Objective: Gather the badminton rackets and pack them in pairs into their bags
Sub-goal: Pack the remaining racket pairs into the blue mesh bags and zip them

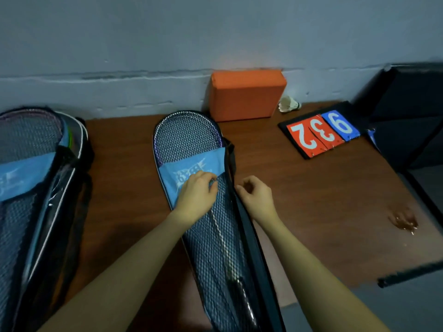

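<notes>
Racket bag (215, 236) lies mid-table, racket head (187, 137) protruding toward the orange block (247, 94). Your left hand (196, 195) presses closed fingers on the blue flap (191, 168); your right hand (254, 195) pinches the bag's edge, likely the zipper pull. Risk: zipping may snag the flap or jam on the frame.

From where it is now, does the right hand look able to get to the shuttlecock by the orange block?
Probably yes. The right hand sits at the bag's edge, and bare table lies between it and the shuttlecock. The scoreboard lies to the right of that line.
</notes>
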### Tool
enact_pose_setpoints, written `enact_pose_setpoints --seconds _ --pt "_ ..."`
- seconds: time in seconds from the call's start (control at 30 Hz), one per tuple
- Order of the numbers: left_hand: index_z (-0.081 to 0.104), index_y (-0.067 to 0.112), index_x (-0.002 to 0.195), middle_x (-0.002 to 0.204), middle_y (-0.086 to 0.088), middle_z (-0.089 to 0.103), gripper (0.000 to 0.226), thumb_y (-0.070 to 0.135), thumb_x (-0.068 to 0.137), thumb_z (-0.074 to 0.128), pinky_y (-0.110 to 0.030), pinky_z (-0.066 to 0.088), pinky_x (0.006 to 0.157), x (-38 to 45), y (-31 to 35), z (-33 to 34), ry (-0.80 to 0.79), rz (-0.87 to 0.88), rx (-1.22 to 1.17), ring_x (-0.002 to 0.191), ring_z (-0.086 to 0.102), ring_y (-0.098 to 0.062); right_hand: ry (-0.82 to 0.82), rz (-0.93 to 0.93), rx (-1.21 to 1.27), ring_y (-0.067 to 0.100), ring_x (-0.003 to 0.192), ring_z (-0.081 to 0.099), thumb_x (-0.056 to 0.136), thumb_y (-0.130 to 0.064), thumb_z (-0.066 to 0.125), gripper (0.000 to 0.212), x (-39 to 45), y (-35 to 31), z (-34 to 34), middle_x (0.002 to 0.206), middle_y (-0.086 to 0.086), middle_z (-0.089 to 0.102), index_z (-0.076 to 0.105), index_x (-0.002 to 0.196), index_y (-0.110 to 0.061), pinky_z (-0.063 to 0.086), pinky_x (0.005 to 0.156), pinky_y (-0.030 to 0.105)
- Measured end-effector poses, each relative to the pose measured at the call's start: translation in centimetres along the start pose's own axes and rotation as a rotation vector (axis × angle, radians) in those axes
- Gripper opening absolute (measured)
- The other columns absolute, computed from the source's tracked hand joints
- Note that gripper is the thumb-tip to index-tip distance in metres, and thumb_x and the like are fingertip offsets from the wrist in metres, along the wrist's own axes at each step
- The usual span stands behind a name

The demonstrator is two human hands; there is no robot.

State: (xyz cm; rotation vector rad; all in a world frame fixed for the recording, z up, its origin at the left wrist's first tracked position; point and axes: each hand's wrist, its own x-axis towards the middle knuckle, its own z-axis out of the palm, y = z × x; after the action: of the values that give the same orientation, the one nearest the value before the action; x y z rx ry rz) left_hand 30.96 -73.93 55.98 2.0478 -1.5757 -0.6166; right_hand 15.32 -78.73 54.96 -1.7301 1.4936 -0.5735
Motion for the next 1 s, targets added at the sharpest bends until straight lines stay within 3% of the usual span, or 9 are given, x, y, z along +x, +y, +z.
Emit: enact_pose_setpoints --seconds 0.07,0.2,0.3,0.37,0.47,0.6,0.73,0.83,1.0 --pt "0.057 0.010 0.120 0.118 -0.009 0.057 0.032 0.026 0.094 0.045 -0.042 0.040 0.097 2.9 -1.1 -0.1 -0.038 0.017 0.049 0.114 0.049 -0.027 -0.003 0.019 -0.057 0.018 0.078 0.056 0.085 -0.022 0.063 0.006 2.5 -0.8 1.5 0.077 -0.006 0.058 0.057 0.085 -0.018 0.044 0.070 0.033" --pt "0.053 0.010 0.122 0.121 -0.008 0.054 0.035 0.029 0.095 0.042 -0.043 0.038 0.098 6.7 -2.4 0.4 -0.099 0.049 0.183 0.114 0.046 -0.028 0.013 0.098 -0.179 0.024 0.091 0.059 0.086 -0.028 0.062 0.024 5.6 -1.4 3.9 0.099 0.004 0.064 0.057 0.103 -0.012 0.046 0.075 0.035" --pt "0.045 0.012 0.129 0.129 -0.006 0.048 0.039 0.032 0.096 0.038 -0.039 0.033 0.100 7.8 -3.1 0.9 -0.174 0.082 0.286 0.121 0.040 -0.026 0.009 0.139 -0.346 0.028 0.097 0.059 0.086 -0.033 0.060 0.029 6.5 -1.2 5.1 0.104 0.006 0.064 0.056 0.106 -0.011 0.046 0.082 0.041" --pt "0.037 0.014 0.136 0.136 -0.004 0.044 0.044 0.034 0.097 0.036 -0.038 0.029 0.101 8.1 -3.5 1.0 -0.217 0.101 0.324 0.125 0.037 -0.024 0.004 0.144 -0.420 0.029 0.100 0.058 0.087 -0.027 0.058 0.024 6.4 -1.3 5.6 0.106 0.006 0.064 0.058 0.105 -0.012 0.042 0.085 0.040" --pt "0.034 0.016 0.139 0.138 -0.003 0.044 0.047 0.038 0.097 0.034 -0.037 0.029 0.102 8.5 -3.7 0.7 -0.238 0.116 0.313 0.127 0.037 -0.023 0.071 0.064 -0.330 0.028 0.095 0.060 0.085 -0.015 0.058 0.016 5.9 -1.7 5.7 0.101 0.005 0.065 0.062 0.100 -0.011 0.044 0.087 0.042" --pt "0.041 0.014 0.135 0.130 -0.005 0.050 0.050 0.044 0.095 0.039 -0.039 0.036 0.103 8.9 -3.1 -0.1 -0.202 -0.003 -0.007 0.121 0.044 -0.024 0.143 -0.116 -0.143 0.022 0.079 0.063 0.079 -0.008 0.064 0.014 4.9 -2.8 5.0 0.089 0.002 0.066 0.068 0.093 -0.011 0.050 0.075 0.045" --pt "0.053 0.014 0.124 0.109 -0.003 0.058 0.045 0.036 0.086 0.062 -0.034 0.051 0.085 9.0 -1.4 -2.0 -0.038 -0.208 -0.436 0.097 0.059 -0.017 0.147 -0.258 -0.067 0.013 0.069 0.059 0.078 -0.007 0.066 0.012 4.2 -4.8 4.0 0.082 0.001 0.065 0.070 0.089 -0.010 0.050 0.067 0.033" --pt "0.060 0.013 0.112 0.093 -0.002 0.066 0.032 0.019 0.082 0.068 -0.035 0.054 0.078 8.9 -0.6 -3.7 0.046 -0.231 -0.522 0.081 0.064 -0.018 0.113 -0.331 -0.061 0.003 0.063 0.051 0.078 -0.007 0.066 0.009 4.0 -6.4 3.6 0.078 -0.001 0.064 0.071 0.086 -0.010 0.040 0.065 0.016" --pt "0.065 0.009 0.102 0.082 0.002 0.068 0.022 0.001 0.082 0.060 -0.024 0.054 0.070 8.1 -0.1 -5.4 0.136 -0.243 -0.645 0.072 0.066 -0.012 -0.011 -0.294 0.080 0.005 0.070 0.055 0.080 -0.006 0.066 0.010 3.7 -7.8 2.8 0.079 -0.002 0.063 0.071 0.087 -0.011 0.045 0.065 0.019"
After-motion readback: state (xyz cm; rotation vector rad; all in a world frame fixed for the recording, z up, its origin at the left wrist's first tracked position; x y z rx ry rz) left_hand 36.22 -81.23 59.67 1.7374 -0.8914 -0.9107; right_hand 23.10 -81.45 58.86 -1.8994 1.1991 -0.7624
